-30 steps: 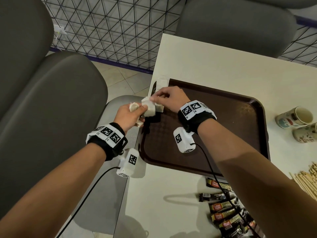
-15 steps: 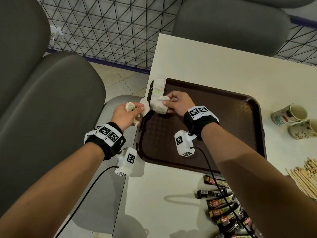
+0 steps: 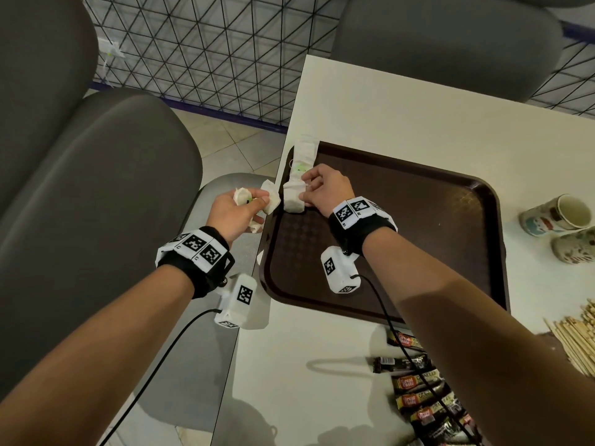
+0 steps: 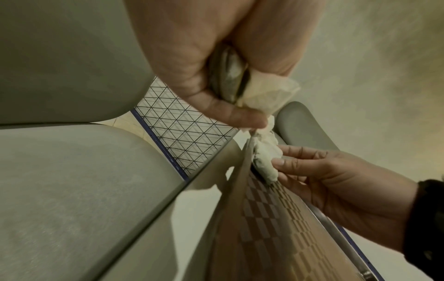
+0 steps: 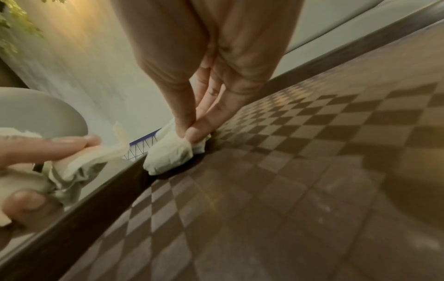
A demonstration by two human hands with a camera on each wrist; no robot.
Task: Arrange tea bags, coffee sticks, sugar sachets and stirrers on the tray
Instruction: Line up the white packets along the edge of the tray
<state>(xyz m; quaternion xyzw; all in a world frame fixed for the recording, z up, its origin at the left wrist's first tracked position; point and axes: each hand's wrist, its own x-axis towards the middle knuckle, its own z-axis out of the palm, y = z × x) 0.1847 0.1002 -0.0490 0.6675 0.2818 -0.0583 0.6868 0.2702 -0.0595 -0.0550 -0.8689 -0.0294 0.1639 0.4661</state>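
Right hand [image 3: 325, 191] pinching tea bag [image 3: 293, 198] onto tray [image 3: 418, 239] left edge, extending row; left hand [image 3: 231, 214] clutches spare tea bags [image 3: 269, 201] as feed stock.

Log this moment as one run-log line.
right hand: pinches tea bag at tray left edge | left hand: holds spare tea bags | coffee sticks: on table

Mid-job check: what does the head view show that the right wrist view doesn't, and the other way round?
Only the head view shows the coffee sticks, the stirrers and the two cups off the tray, plus the row of tea bags along the tray's left rim. Only the right wrist view shows the right thumb and fingers pinching the tea bag close up. Both show the brown tray, the right hand and the left hand holding more tea bags.
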